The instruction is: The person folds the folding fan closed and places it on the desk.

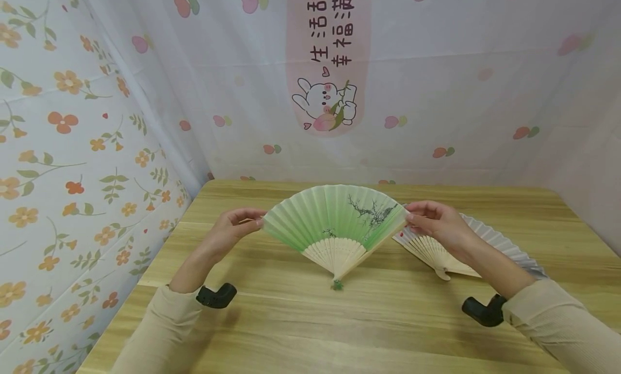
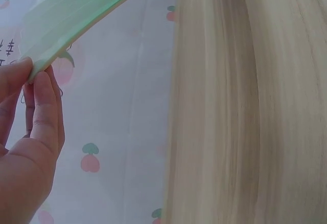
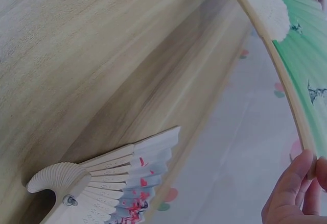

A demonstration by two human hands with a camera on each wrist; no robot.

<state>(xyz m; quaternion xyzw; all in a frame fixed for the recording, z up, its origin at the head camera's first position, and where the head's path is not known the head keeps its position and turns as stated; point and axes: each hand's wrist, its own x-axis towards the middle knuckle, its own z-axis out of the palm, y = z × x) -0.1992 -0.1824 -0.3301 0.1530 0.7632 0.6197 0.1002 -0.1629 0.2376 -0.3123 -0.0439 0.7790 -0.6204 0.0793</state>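
A green folding fan is spread wide, with a dark branch painted on its right half and pale wooden ribs meeting at the bottom. My left hand pinches its left upper corner between thumb and fingers; the left wrist view shows this grip on the fan's edge. At the opposite corner my right hand pinches the outer wooden guard. Behind the right hand and forearm lies a second, white folding fan, also spread, partly hidden. Red and blue painting shows on that white fan in the right wrist view.
Both fans are over a wooden table. A patterned curtain with a rabbit drawing hangs behind its far edge, and a floral cloth is on the left. Dark wrist mounts are at both cuffs.
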